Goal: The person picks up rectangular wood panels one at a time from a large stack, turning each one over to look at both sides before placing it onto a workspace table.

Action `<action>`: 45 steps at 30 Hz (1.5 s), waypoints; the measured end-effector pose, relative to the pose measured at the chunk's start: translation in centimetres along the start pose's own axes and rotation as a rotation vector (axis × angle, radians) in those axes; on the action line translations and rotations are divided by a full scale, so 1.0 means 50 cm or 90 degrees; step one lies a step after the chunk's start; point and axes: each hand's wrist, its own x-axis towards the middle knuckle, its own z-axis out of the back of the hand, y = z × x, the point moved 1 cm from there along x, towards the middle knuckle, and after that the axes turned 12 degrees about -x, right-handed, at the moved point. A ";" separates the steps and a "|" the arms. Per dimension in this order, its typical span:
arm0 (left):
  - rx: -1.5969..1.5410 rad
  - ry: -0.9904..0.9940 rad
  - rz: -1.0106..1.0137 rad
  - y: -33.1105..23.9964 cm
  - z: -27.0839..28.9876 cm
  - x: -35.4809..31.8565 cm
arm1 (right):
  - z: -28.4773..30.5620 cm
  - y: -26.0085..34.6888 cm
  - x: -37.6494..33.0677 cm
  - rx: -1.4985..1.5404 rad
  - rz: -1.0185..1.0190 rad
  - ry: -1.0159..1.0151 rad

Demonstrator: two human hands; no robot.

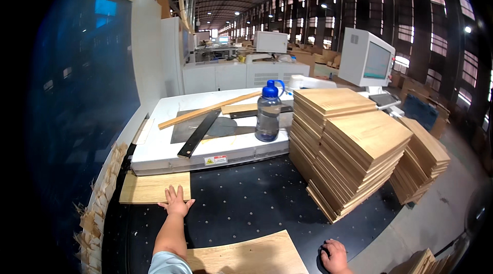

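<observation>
Wood-grain flat panel (154, 188) under L hand (176, 201); R hand (334, 256) on perforated black table (246, 207).

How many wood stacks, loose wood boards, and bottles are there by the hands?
Wood stacks: 3
Loose wood boards: 2
Bottles: 1
Total: 6

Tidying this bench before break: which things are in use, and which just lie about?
In use: left hand on small wooden panel; right hand beside near wooden panel; stacked panels.
Lying about: water bottle, black ruler, wooden strip.
</observation>
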 end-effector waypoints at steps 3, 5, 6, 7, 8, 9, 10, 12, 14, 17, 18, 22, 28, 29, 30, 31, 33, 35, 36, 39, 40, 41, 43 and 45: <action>0.022 -0.066 -0.033 0.034 -0.029 -0.008 | -0.011 0.007 0.004 0.024 -0.008 -0.005; 0.072 -0.067 -0.096 0.024 -0.055 -0.034 | -0.021 0.002 -0.001 0.033 -0.019 -0.001; 0.076 -0.041 -0.127 0.018 -0.062 -0.051 | -0.022 -0.003 -0.002 0.039 -0.024 0.001; 0.081 -0.015 -0.155 0.014 -0.064 -0.067 | -0.022 -0.003 -0.004 0.047 -0.027 0.004; 0.120 0.066 -0.163 -0.007 -0.057 -0.090 | -0.018 -0.005 -0.005 0.040 -0.025 0.003; 0.153 0.145 -0.165 -0.025 -0.047 -0.119 | -0.014 -0.003 -0.004 0.035 -0.021 -0.003; 0.163 0.159 -0.174 -0.035 -0.044 -0.141 | -0.012 0.001 -0.003 0.031 -0.016 -0.008; 0.206 0.202 -0.207 -0.049 -0.053 -0.182 | -0.008 0.000 -0.003 0.023 -0.008 -0.011; 0.207 0.316 -0.265 -0.098 -0.053 -0.249 | -0.014 -0.008 -0.008 0.018 -0.012 -0.011; 0.131 0.321 -0.449 -0.153 -0.105 -0.398 | -0.011 0.001 -0.002 0.027 -0.008 -0.002; 0.127 0.289 -0.534 -0.166 -0.142 -0.454 | -0.010 0.002 0.000 0.036 -0.008 0.000; 0.084 0.300 -0.745 -0.213 -0.138 -0.585 | -0.014 -0.004 -0.004 0.022 -0.009 0.004; 0.076 0.388 -0.887 -0.236 -0.151 -0.570 | -0.020 -0.007 -0.015 0.016 -0.018 0.006; 0.078 0.412 -0.919 -0.243 -0.160 -0.569 | -0.020 -0.005 -0.013 0.019 -0.020 0.010; 0.072 0.407 -0.931 -0.252 -0.165 -0.569 | -0.017 -0.005 -0.009 0.015 -0.022 0.009; 0.060 0.402 -0.934 -0.254 -0.174 -0.566 | -0.016 -0.003 -0.009 0.015 -0.021 0.016; 0.037 0.387 -0.948 -0.262 -0.189 -0.559 | -0.013 0.005 -0.006 0.010 -0.022 0.022; 0.023 0.384 -0.924 -0.266 -0.191 -0.557 | -0.013 0.006 -0.006 0.006 -0.028 0.019; 0.034 0.398 -0.916 -0.269 -0.186 -0.558 | -0.013 0.004 -0.006 0.009 -0.026 0.016; 0.035 0.395 -0.915 -0.270 -0.188 -0.556 | -0.015 -0.001 -0.009 0.010 -0.028 0.010; 0.029 0.387 -0.919 -0.268 -0.190 -0.556 | -0.014 0.000 -0.008 0.012 -0.033 0.008; 0.035 0.382 -0.917 -0.266 -0.190 -0.558 | -0.011 -0.001 -0.008 0.012 -0.037 0.008; 0.047 0.371 -0.914 -0.258 -0.183 -0.560 | -0.014 -0.004 -0.009 0.013 -0.026 0.003; 0.013 0.337 -0.914 -0.233 -0.184 -0.564 | -0.013 0.001 -0.011 0.018 -0.017 -0.003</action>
